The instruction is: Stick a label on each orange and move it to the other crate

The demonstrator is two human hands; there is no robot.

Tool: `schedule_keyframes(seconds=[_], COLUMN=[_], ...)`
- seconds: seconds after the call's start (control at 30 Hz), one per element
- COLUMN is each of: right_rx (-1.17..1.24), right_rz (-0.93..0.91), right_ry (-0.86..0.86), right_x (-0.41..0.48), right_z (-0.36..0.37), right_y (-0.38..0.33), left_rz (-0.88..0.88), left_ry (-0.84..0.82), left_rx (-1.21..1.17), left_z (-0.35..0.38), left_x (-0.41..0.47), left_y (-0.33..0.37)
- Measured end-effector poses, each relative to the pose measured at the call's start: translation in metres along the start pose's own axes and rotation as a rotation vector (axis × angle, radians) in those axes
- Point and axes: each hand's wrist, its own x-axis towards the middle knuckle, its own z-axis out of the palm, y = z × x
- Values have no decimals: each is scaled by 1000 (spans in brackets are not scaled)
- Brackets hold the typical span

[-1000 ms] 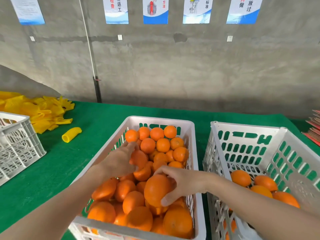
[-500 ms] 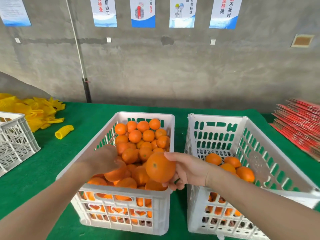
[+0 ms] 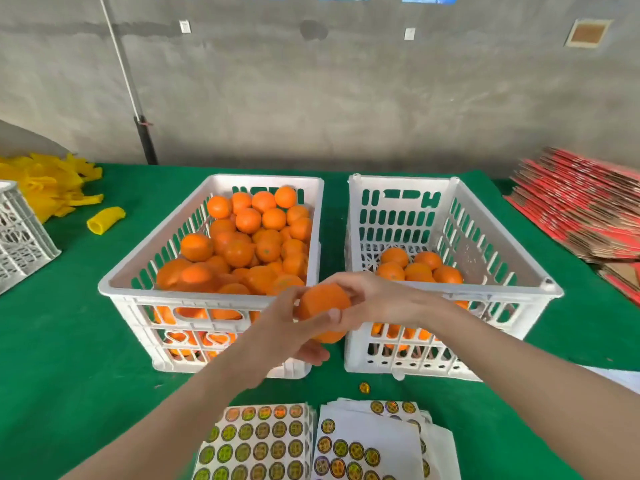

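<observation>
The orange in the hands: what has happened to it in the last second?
The right hand lifted the orange out of the full crate and drew it nearer. The left hand came out of that crate and holds it too. The near-empty crate stayed put.

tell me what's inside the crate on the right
A small cluster of oranges lies at the near end of the right crate; beyond them its lattice floor shows. The right hand and the held orange cover the near left corner, so anything there is hidden.

Orange (image 3: 323,303) gripped by both hands (image 3: 282,332)
</observation>
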Motion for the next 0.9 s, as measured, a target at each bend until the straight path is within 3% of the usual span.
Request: schedule_keyframes(seconds=[0.13,0.3,0.5,0.57,0.77,0.9], right_rx=[124,-493,-758,-753,-431,-425], right_rz=[82,408,365,371,286,242], right_ry=[-6,-25,33,21,115,201], right_x=[-27,-20,-3,-3,-11,-17], right_z=[17,76,107,107,79,69], right_y=[49,132,156,153,131,120], left_rz=[-85,-154,-212,-236,-297,-298], left_ry=[102,156,129,119,-47,-130], left_rx=[-273,-447,-609,-610,-584,-625], left_z=[29,35,33,32,32,40], left_x=[-3,-3,0,3,9,17], left_y=[-44,-81,-109,-118,-133,-128])
